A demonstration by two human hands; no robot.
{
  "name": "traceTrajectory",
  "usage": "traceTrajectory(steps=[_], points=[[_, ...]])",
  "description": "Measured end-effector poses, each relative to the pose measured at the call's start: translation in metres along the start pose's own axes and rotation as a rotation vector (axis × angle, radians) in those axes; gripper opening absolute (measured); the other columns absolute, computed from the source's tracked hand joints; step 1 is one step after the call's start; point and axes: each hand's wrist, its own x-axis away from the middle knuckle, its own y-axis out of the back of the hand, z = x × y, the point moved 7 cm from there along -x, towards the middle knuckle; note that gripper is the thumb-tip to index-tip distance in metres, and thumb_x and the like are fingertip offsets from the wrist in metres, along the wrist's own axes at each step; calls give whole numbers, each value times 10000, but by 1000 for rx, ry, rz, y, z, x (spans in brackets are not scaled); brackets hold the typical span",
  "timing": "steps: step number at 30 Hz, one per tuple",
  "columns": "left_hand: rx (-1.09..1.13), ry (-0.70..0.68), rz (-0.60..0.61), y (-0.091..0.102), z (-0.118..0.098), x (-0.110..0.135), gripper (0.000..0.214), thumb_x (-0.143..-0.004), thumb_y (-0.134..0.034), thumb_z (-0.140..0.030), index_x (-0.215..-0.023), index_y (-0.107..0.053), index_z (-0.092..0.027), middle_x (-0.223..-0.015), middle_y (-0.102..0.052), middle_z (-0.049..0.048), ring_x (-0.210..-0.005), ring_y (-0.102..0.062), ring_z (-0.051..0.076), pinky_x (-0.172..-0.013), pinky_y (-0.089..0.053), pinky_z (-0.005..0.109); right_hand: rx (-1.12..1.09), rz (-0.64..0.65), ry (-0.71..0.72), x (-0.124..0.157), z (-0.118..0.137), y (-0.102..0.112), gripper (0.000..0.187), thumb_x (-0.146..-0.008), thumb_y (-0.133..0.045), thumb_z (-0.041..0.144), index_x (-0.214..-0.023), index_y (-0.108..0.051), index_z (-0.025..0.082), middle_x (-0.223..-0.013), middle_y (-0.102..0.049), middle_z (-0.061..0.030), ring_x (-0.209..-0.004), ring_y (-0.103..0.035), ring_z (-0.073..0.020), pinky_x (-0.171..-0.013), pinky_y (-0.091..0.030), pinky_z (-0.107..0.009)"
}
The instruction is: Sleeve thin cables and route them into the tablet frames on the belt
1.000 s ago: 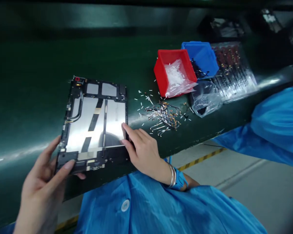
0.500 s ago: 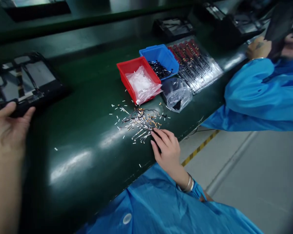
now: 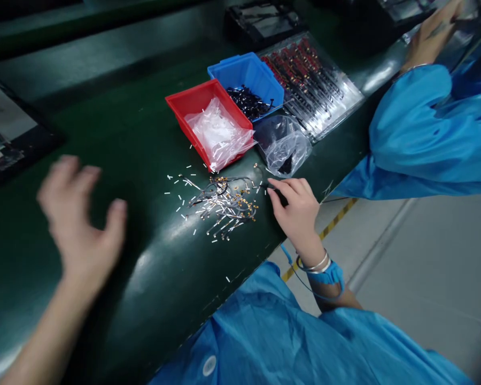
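Note:
My left hand (image 3: 82,224), blurred by motion, hovers over the green work surface (image 3: 116,133) with its fingers spread and nothing in them. To its right lies a loose pile of short thin cables (image 3: 224,206) with gold and silver ends, small white tubes scattered round it. At the pile's right edge my right hand (image 3: 296,208) pinches with thumb and forefinger the dark end of a thin cable (image 3: 260,174). The rest of that cable reaches away toward a clear plastic bag (image 3: 286,147).
Behind the pile stand a red bin (image 3: 176,104) holding a bag of white bits and a blue bin (image 3: 224,68) of small black parts. A clear tray (image 3: 350,104) of red and black cables lies beyond. Black framed devices (image 3: 20,139) sit around. A co-worker's blue sleeve (image 3: 420,128) is at right.
My left hand has left the black device and moved right, over the bare surface. My right hand has shifted from the pile's near edge to the thin cable at its right.

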Motion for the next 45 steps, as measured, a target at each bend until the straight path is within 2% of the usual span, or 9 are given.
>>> traceTrajectory(steps=[2, 4, 6, 8, 12, 21, 32, 38, 45], points=[[38, -214, 123, -31, -62, 8, 544, -856, -586, -143, -1367, -411, -210, -1481, -401, 110, -1372, -365, 294, -1107, -335, 504, 19, 14, -15, -4, -3, -6, 143, -882, -574, 253, -879, -715, 231, -787, -669, -34, -777, -575, -192, -673, -474, -329], [75, -433, 270, -60, -111, 19, 436, -888, -505, -122, -1321, -463, -149, -1415, -492, 135, -1351, -410, 260, -1054, -395, 432, -12, 27, -38, -6, -7, -8, 137, -875, -578, 223, -817, -702, 226, -768, -661, -27, -767, -570, -186, -668, -466, -321], [82, -574, 371, -81, -139, 28, 395, -911, -449, -139, -1301, -501, -104, -1418, -497, 135, -1361, -400, 249, -1053, -378, 402, -81, 44, -72, -6, -13, -8, 138, -866, -581, 192, -783, -687, 221, -753, -654, -18, -750, -568, -176, -676, -466, -315], [71, -632, 407, -92, -149, 33, 395, -918, -435, -166, -1292, -527, -76, -1443, -468, 132, -1364, -393, 260, -1064, -349, 398, -162, 51, -123, -5, -20, -5, 115, -849, -596, 175, -785, -683, 214, -726, -637, -6, -717, -564, -164, -665, -467, -306], [69, -620, 396, -95, -147, 32, 382, -941, -423, -206, -1264, -561, -57, -1425, -488, 137, -1338, -427, 270, -1058, -342, 403, -233, 36, -192, -4, -26, 0, 84, -838, -612, 182, -822, -690, 209, -691, -617, 9, -668, -550, -152, -631, -460, -296], [61, -629, 393, -97, -146, 34, 381, -953, -418, -241, -1248, -587, -68, -1378, -539, 131, -1304, -470, 261, -1063, -351, 393, -126, 85, -68, -13, -13, -9, 140, -847, -585, 180, -725, -646, 215, -725, -655, -10, -728, -565, -168, -673, -447, -314], [62, -627, 401, -97, -146, 35, 377, -957, -404, -222, -1245, -590, -65, -1375, -539, 139, -1308, -467, 262, -1062, -355, 395, -147, 92, -179, 26, 0, 13, 116, -836, -602, 183, -731, -644, 209, -638, -582, 19, -640, -520, -135, -598, -431, -283], [40, -611, 440, -100, -145, 36, 403, -969, -378, -259, -1276, -572, -83, -1407, -510, 128, -1328, -441, 245, -1041, -366, 371, -273, 87, -197, 31, 21, 8, 110, -849, -601, 190, -753, -647, 218, -689, -640, 11, -663, -550, -135, -595, -443, -289], [28, -610, 461, -102, -145, 37, 428, -976, -363, -297, -1287, -560, -79, -1417, -500, 126, -1331, -432, 247, -1045, -346, 371, -214, 66, -124, 27, 27, 2, 118, -864, -588, 194, -767, -650, 218, -715, -656, 3, -701, -577, -144, -626, -468, -297]])
